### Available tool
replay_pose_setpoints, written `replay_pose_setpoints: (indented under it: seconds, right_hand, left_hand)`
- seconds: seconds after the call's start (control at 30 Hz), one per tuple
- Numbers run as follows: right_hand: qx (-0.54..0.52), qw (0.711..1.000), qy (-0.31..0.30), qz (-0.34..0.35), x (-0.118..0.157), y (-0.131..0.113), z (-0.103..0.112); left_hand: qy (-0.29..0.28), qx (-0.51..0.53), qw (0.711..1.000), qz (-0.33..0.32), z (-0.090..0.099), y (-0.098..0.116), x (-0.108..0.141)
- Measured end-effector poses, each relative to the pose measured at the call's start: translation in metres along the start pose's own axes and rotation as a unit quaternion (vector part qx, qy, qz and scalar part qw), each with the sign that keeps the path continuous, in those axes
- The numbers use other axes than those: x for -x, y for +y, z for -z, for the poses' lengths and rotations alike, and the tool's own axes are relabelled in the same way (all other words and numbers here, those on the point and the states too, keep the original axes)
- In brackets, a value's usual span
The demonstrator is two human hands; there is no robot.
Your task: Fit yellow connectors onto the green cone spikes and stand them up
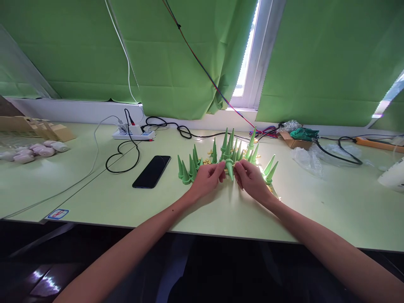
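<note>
Several green plastic cone spikes (189,168) stand upright in a cluster on the pale green table (94,198), with small yellow parts (206,161) among them. My left hand (206,179) and my right hand (251,177) meet in front of the cluster. Both pinch one green cone spike (229,167) between their fingertips, its point tipped downward. More spikes (269,170) lean just right of my right hand.
A black phone (152,171) lies left of the spikes. A white power strip (134,134) with black and white cables sits behind it. Pinkish pieces (34,150) and cardboard lie far left. A small box, plastic bags (307,158) and cables lie at right. Green curtains hang behind.
</note>
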State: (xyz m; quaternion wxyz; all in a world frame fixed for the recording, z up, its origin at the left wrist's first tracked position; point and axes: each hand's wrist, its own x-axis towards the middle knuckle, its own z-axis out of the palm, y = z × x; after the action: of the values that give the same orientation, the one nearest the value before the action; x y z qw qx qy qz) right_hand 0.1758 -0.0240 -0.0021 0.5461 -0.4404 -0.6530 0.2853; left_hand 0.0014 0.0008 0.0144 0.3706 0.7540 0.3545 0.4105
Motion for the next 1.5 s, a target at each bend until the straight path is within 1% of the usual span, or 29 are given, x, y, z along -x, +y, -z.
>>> replay_pose_setpoints:
  seconds: [0.1, 0.2, 0.57, 0.8, 0.93, 1.13, 1.27, 1.33, 1.5]
  right_hand:
    - [0.001, 1.0, -0.018, -0.005, 0.001, 0.0, 0.0]
    - [0.002, 0.999, -0.032, -0.004, 0.001, 0.0, 0.001]
    - [0.011, 0.999, -0.032, 0.002, 0.002, -0.001, -0.001]
    - [0.026, 0.999, -0.032, 0.013, 0.0, -0.002, -0.002]
    - [0.016, 0.999, -0.036, 0.015, 0.002, -0.005, -0.002]
    - [-0.027, 0.999, -0.046, -0.006, 0.002, -0.007, -0.002]
    - [-0.031, 0.999, -0.042, -0.014, 0.002, -0.01, -0.002]
    - [-0.035, 0.998, -0.039, -0.018, 0.002, -0.011, -0.002]
    - [-0.052, 0.998, -0.029, -0.028, 0.002, -0.011, -0.003]
  left_hand:
    - [-0.022, 0.021, 0.999, 0.028, 0.001, 0.001, 0.0]
    - [-0.04, 0.028, 0.998, 0.041, 0.001, 0.0, 0.0]
    - [-0.038, 0.042, 0.997, 0.044, 0.001, -0.001, 0.0]
    - [-0.033, 0.012, 0.999, 0.018, 0.001, -0.002, 0.0]
    - [-0.025, 0.004, 1.0, 0.013, 0.002, -0.002, 0.001]
    - [-0.007, 0.011, 1.0, -0.021, 0.001, -0.002, 0.001]
    - [-0.002, 0.007, 0.999, -0.044, 0.0, -0.004, 0.0]
    - [-0.004, 0.002, 0.999, -0.043, 0.0, -0.005, -0.001]
    - [0.005, -0.005, 1.0, -0.012, 0.0, -0.005, 0.0]
